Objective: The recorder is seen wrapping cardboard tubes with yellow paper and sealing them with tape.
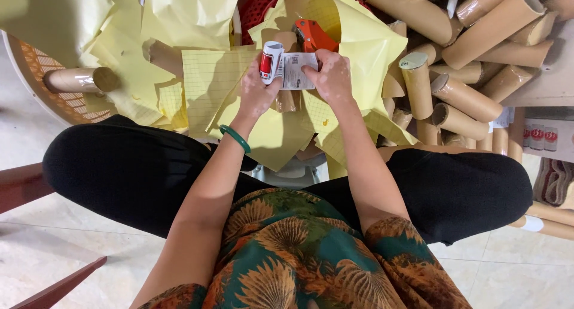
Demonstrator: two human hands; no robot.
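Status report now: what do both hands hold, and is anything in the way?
Left hand grips small white-and-red roll. Right hand presses white label. Red tape dispenser just beyond; yellow sheets beneath.

We see a pale tiled floor (pixel 36 255) under even, soft light. Dark red wooden furniture parts (pixel 57 288) jut in at lower left, and a round woven basket (pixel 27 75) stands at upper left.
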